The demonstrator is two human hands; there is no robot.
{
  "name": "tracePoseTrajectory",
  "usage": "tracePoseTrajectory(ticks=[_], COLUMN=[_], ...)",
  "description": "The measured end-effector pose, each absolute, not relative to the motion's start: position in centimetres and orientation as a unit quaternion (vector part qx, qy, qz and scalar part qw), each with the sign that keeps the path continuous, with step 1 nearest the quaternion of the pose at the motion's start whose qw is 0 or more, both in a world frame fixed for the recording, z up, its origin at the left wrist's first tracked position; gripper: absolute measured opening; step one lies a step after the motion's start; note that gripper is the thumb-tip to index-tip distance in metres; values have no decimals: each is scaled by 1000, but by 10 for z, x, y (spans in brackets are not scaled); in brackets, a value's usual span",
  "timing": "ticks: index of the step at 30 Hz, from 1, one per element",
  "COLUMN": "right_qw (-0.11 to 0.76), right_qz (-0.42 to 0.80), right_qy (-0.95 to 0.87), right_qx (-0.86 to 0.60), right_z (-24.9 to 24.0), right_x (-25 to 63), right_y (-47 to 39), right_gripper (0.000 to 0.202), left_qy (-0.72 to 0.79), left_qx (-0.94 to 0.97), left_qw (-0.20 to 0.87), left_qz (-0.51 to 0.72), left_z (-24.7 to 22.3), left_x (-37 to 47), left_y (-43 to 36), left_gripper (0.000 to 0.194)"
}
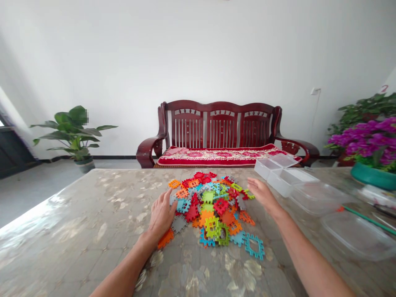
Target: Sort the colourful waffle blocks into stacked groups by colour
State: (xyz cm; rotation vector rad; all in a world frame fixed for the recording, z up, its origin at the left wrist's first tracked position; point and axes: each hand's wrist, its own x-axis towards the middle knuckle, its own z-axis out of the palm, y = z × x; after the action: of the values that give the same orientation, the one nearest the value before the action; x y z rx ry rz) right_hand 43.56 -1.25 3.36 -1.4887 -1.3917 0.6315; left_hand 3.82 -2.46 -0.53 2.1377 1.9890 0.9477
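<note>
A heap of plastic interlocking building tiles [208, 208] in red, orange, green, blue and grey lies on the table in front of me. The tiles have notched edges, and some have window-like openings. My left hand [162, 210] rests along the heap's left side, fingers stretched out and touching or almost touching its edge. An orange tile [166, 238] shows partly beneath that wrist. On the other side, my right hand [261, 193] is held with fingers extended near a green tile [249, 194]. Nothing shows in its grasp. A blue frame tile [254, 246] lies at the near right edge.
Clear plastic boxes [281, 181] and transparent lids [360, 235] lie to the right on the patterned tablecloth [102, 222]. Beyond them is a teal pot [373, 175] with purple flowers. A wooden bench [221, 123] stands behind the table, and a potted plant [76, 132] at left.
</note>
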Motion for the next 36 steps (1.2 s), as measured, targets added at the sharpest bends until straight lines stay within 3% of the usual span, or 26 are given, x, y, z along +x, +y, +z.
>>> tracePoseTrajectory(ticks=[4, 7, 17, 23, 30, 36], right_qw=[339, 304, 379, 369, 367, 392], right_qz=[132, 122, 133, 203, 296, 354], right_qy=[-594, -617, -552, -580, -582, -584], right_qx=[-718, -716, -731, -697, -663, -617], right_z=[-1, -13, 2, -1, -6, 8], right_x=[463, 464, 470, 443, 420, 403], right_y=[9, 8, 38, 87, 111, 99], right_gripper=[41, 34, 33, 44, 66, 45], left_qy=[686, 685, 643, 621, 624, 642], left_qx=[683, 688, 678, 637, 643, 653], left_qw=[54, 78, 163, 238, 215, 189], left_qz=[244, 229, 317, 390, 388, 354], left_z=[-8, -12, -20, -30, -37, -30], left_x=[40, 39, 32, 26, 23, 27], left_y=[-21, -18, -9, -4, 0, -3], left_gripper=[62, 63, 64, 63, 58, 56])
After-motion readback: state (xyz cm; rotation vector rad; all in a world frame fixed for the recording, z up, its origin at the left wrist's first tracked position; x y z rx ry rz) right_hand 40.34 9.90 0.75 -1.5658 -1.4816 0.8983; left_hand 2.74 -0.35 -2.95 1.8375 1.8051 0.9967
